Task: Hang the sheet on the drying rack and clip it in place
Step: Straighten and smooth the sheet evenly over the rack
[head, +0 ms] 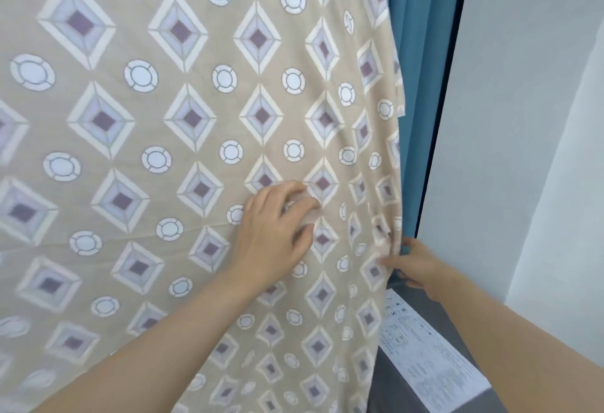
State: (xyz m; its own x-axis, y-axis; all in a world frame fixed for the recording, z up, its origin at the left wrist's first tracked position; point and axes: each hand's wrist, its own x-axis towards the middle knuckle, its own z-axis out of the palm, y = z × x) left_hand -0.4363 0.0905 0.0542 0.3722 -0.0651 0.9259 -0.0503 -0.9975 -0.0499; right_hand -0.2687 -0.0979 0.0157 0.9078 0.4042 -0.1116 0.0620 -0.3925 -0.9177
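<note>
Head camera gives me mostly the sheet [157,125]. It hangs like a wall across the left and middle of my view and runs out of frame at the top, left and bottom. It is beige cloth printed with rows of diamonds, each with a cream border, pale lilac bands and a dark purple centre. White ringed circles sit between the diamonds. The cloth lies fairly flat on the left and gathers into soft vertical folds toward its right edge.

Behind that edge I see a pleated teal curtain [421,85], then a dark strip [452,85] down its side. A pale wall [529,118] fills the right of the picture. At the lower right, just beside the sheet's edge, sits a grey block [392,393] with a white printed label [428,350] on top. The print is too small for me to read.

Both arms reach in from the bottom. The left hand [277,233] lies on the face of the sheet, right of centre. Its fingers are bent, with a small tuck of cloth bunched at the fingertips. The right hand [416,267] is at the sheet's right edge, lower than the left hand, and grips that edge. One digit shows in front of the cloth, the others lie behind it, and the fabric puckers just above the pinch. The hands are near each other, with a band of folded cloth between them.
</note>
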